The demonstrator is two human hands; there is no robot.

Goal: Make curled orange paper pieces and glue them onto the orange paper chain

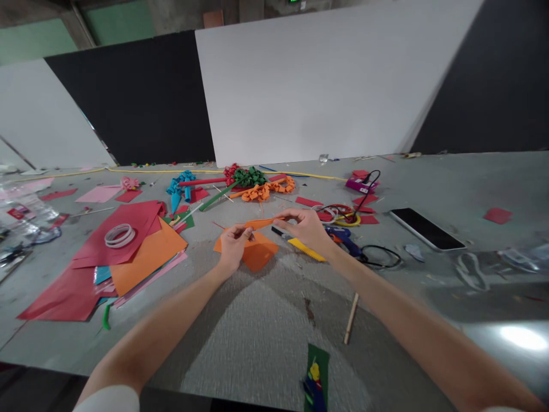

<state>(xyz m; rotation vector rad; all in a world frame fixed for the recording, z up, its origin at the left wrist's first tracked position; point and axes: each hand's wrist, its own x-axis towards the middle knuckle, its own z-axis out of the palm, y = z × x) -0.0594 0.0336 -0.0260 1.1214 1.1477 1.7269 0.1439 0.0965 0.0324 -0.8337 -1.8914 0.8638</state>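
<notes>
My left hand and my right hand are raised a little above the middle of the table. Between them stretches a narrow folded strip of orange paper, each hand pinching one end. Beneath it, a squarish sheet of orange paper lies on the table, partly covered by my left hand. Close to my right hand are a yellow toothed-edge piece, a black pen or marker and a blue glue gun with a black cord.
Red and orange paper sheets lie at left with a roll of tape on top. Curled paper flowers sit farther back. A phone rests at right. A wooden stick and scissors lie nearer me.
</notes>
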